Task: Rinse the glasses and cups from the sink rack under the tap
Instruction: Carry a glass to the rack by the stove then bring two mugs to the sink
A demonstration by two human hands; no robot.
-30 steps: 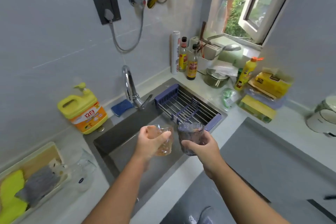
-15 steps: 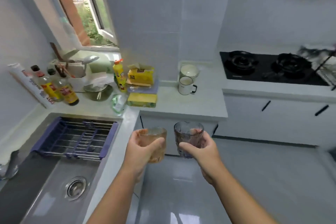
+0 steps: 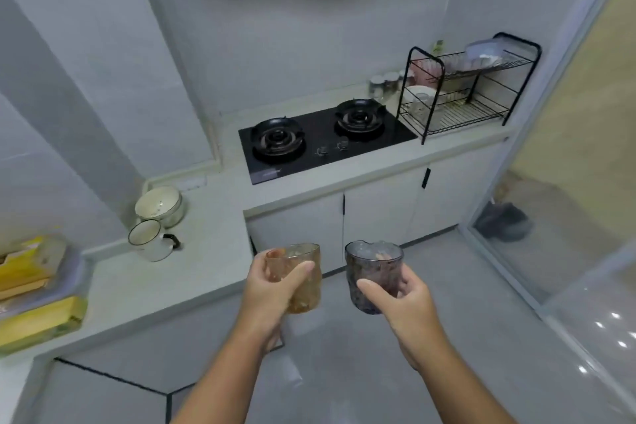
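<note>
- While both glasses are held over the floor tiles, neither the sink nor the tap is in view; rinsing cannot be confirmed from this position.
- Left hand: fingers and thumb are wrapped round the amber glass, with the thumb across the near wall.
- Right hand: fingers and thumb are wrapped round the grey glass, gripping its lower half.
- Orientation: both glasses stand upright with mouths up and the long axis vertical. They are side by side and close, with a narrow gap between them; they do not touch.
- Contents: whether either glass holds water cannot be told.
- Key relation: a black wire dish rack stands on the counter beyond the stove, ahead and to the right of both hands. The right hand and grey glass are nearer to it.
- Judgement: if the rack is the destination, the grey glass would go first, and each glass would likely need tipping mouth down to drain.
- Risk: wet, smooth glass may slip in the grip, and the two rims could knock together during the carry.
</note>
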